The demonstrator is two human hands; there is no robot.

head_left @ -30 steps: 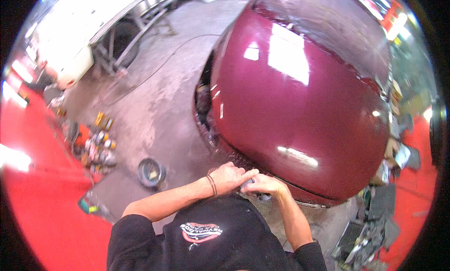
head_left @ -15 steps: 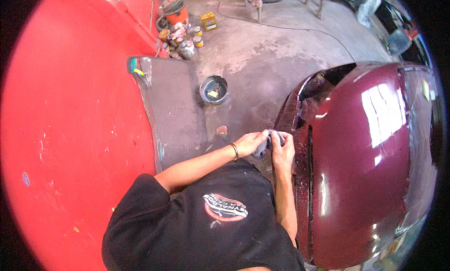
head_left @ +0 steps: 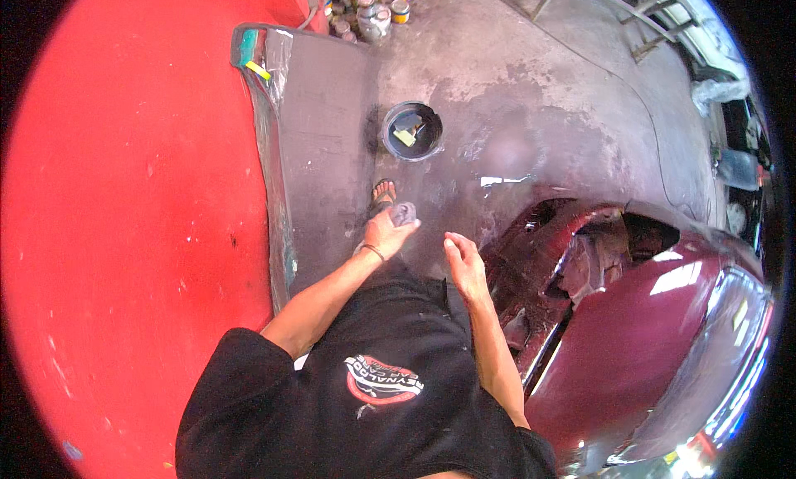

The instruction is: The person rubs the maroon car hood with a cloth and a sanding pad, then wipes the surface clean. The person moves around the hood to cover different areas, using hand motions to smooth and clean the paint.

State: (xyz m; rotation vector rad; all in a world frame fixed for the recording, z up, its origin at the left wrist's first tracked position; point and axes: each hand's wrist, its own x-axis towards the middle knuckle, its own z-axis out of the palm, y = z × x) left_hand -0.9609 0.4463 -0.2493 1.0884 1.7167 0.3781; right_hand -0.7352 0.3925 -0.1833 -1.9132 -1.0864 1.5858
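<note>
A bunched greyish-purple rag (head_left: 404, 213) is gripped in my left hand (head_left: 386, 233), which is held low in front of my body, above a sandalled foot (head_left: 384, 190). My right hand (head_left: 464, 262) hangs a short way to the right of it, fingers loosely bent and apart from the rag, with nothing visible in them. To the right of that hand lies the glossy maroon car body (head_left: 630, 334), with an opening in its front corner. Beyond my hands, a round black tub (head_left: 414, 111) stands on the floor with a pale yellow piece inside.
A red wall (head_left: 141, 230) runs along the left. A dark sheet-like panel (head_left: 327, 131) lies beside it, with a green and yellow item (head_left: 250, 52) at its far corner. Several paint cans (head_left: 373, 19) stand at the back. A thin cable (head_left: 618, 72) crosses the concrete floor.
My hands have come apart; the rag, between both before, is now in the left alone. My view has turned, and the car's front corner now appears lower.
</note>
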